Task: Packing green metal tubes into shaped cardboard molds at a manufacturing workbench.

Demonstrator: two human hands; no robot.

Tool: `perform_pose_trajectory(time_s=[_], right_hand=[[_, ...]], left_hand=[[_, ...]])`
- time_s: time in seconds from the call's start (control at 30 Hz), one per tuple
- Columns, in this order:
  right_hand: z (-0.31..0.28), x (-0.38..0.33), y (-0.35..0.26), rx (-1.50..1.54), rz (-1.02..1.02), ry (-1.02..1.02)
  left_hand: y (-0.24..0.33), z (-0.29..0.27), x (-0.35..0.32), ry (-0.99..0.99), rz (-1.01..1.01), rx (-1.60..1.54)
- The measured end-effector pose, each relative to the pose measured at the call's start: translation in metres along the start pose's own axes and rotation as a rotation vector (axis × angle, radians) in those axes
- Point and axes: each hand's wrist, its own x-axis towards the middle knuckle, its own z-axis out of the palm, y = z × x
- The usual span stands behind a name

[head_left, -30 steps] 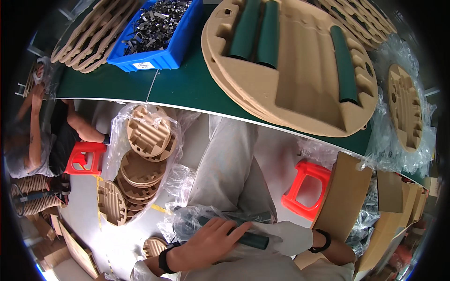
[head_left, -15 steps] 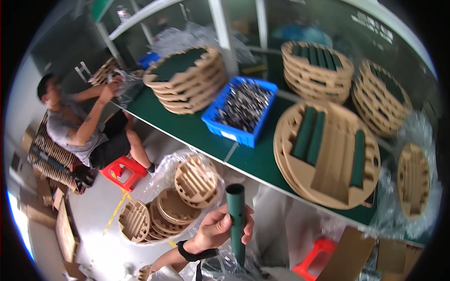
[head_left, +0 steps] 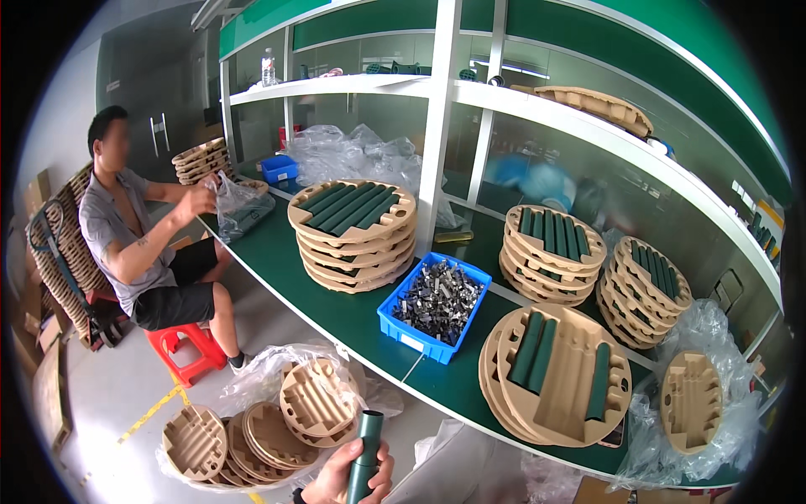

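My left hand (head_left: 332, 475) is at the lower edge, closed around a dark green tube (head_left: 365, 449). The tube stands nearly upright with its hollow end up, its lower end cut off by the picture's edge. My right hand is out of view. Ahead to the right on the bench lies a round tan moulded tray (head_left: 571, 378) on top of another. Two green tubes (head_left: 532, 353) lie side by side at its left, and another green tube (head_left: 598, 382) lies at its right, with bare grooves between.
A blue bin (head_left: 433, 346) of small metal parts stands on the green bench (head_left: 336, 315). Stacked tube-filled trays (head_left: 353, 244) stand behind it. Loose trays (head_left: 269, 437) in plastic lie below left. A person (head_left: 138, 227) sits on a red stool at left, handling clear plastic.
My view has tilted up, showing the shelf above the bench. My left hand with the tube now appears lower and farther left. The seated person still handles the plastic.
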Motion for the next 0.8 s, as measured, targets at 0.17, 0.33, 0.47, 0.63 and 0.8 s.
perform_pose_trajectory(time_s=[0.17,0.33,0.47,0.63,0.8], right_hand=[[-0.053,0.141,0.065,-0.017,-0.029,0.351],[-0.058,0.262,0.165,-0.046,0.808,-0.109],[-0.027,0.29,0.237,-0.441,0.859,0.03],[0.004,0.292,0.265,-0.527,0.856,0.067],[-0.025,0.277,0.233,-0.496,0.702,0.087]], left_hand=[[-0.018,-0.021,0.008,0.082,-0.064,-0.178],[-0.019,-0.015,0.0,0.227,-0.065,-0.122],[-0.019,-0.025,-0.005,0.264,-0.079,-0.16],[-0.015,-0.031,-0.012,0.281,-0.051,-0.13],[-0.015,-0.034,-0.02,0.308,-0.056,-0.094]])
